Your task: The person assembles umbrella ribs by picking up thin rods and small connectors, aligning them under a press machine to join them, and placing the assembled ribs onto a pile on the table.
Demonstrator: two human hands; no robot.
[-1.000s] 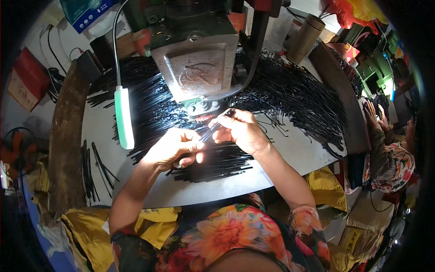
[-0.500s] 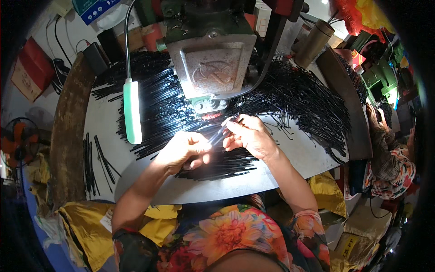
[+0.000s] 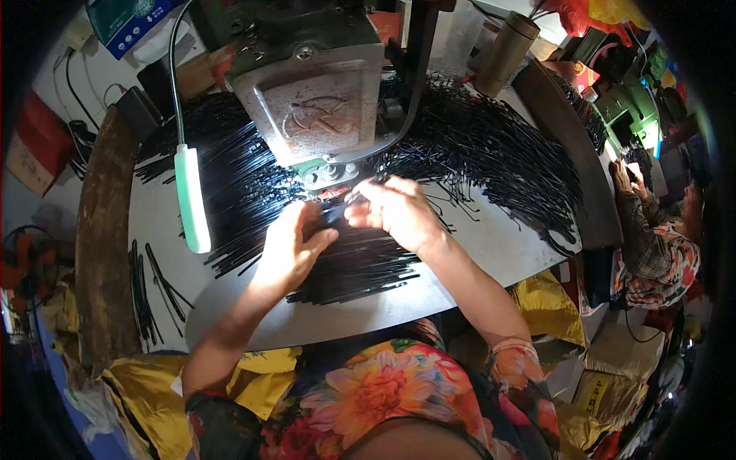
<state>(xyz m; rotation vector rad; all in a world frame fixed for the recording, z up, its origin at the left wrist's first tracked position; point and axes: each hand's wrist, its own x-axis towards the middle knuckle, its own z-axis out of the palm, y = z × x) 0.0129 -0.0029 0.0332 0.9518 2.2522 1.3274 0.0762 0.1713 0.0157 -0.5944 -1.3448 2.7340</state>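
In front of the press head (image 3: 310, 107), my left hand (image 3: 290, 244) is open, its thumb apart from the fingers, over a heap of thin black rods (image 3: 245, 180). Close beside it, my right hand (image 3: 399, 213) is closed in a pinch just under the press's lower tool (image 3: 330, 178). A bit of dark rod shows at its fingertips; motion smears it, and most of it is hidden. More black rods (image 3: 356, 276) lie side by side below both hands.
A lit lamp (image 3: 192, 201) on a bent neck hangs left of the press. Another heap of black rods (image 3: 491, 146) covers the table's right side. Wooden boards (image 3: 107, 230) edge the table (image 3: 238, 326). A metal flask (image 3: 507, 54) stands at the back right. Another person (image 3: 652, 253) works further right.
My left hand has let go of the rod and its thumb and fingers have spread. My right hand stays pinched near the press tool. The whole view has shifted a little.
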